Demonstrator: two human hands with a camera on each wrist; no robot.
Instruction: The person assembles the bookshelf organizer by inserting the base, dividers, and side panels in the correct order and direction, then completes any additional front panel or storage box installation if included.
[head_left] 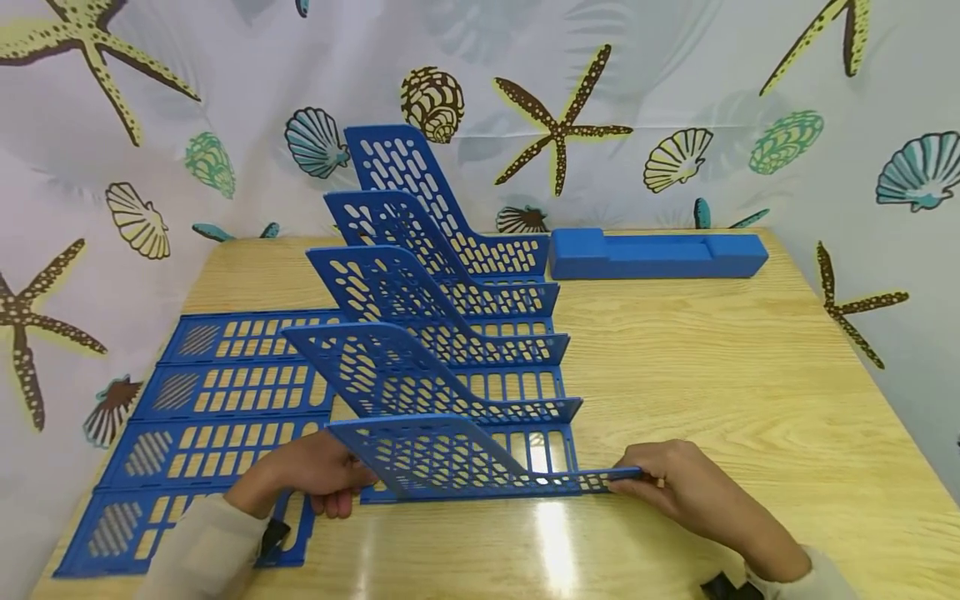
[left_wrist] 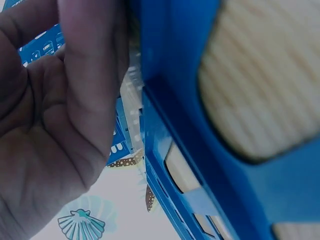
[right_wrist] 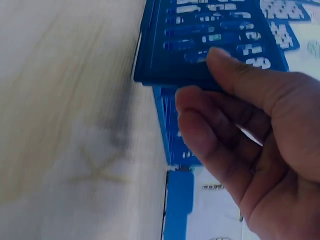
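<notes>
Blue and perforated, the nearest upright panel (head_left: 450, 454) has its low end pinched by the right hand (head_left: 671, 483); the left hand (head_left: 318, 471) is at the other end, its hold unclear. Four similar panels (head_left: 408, 367) stand behind, flat grids (head_left: 176, 392) lie left, a long block (head_left: 652, 258) far right on the table (head_left: 735, 350)
</notes>
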